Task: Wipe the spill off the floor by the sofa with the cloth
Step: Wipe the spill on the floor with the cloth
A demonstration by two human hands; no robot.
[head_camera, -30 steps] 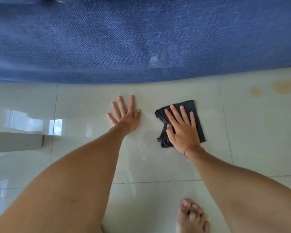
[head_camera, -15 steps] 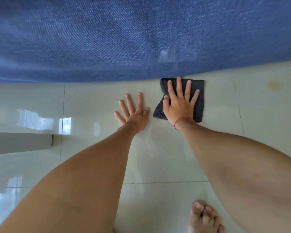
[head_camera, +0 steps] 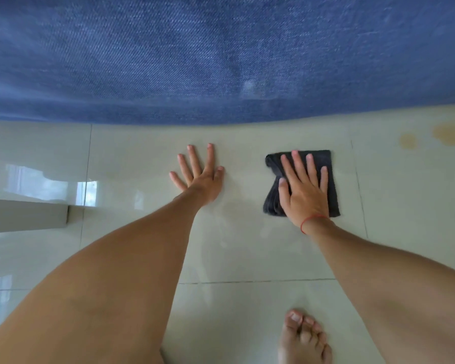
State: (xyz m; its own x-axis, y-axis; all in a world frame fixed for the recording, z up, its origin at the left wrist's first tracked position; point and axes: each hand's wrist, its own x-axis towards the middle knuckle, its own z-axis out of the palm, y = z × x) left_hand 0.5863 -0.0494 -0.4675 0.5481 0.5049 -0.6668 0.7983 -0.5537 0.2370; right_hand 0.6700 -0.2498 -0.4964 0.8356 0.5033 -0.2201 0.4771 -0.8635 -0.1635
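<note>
Glossy pale floor tiles (head_camera: 247, 253) with thin dark grout lines, window light reflecting at left. Blue woven sofa (head_camera: 195, 56) fills the top. Grey block-shaped furniture edge (head_camera: 24, 216) sits at left

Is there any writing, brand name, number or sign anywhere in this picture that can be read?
None. The blue sofa, the dark cloth under the right hand, the left hand and the pale floor tiles carry no lettering or marks.

Head view, looking down, close.
</note>
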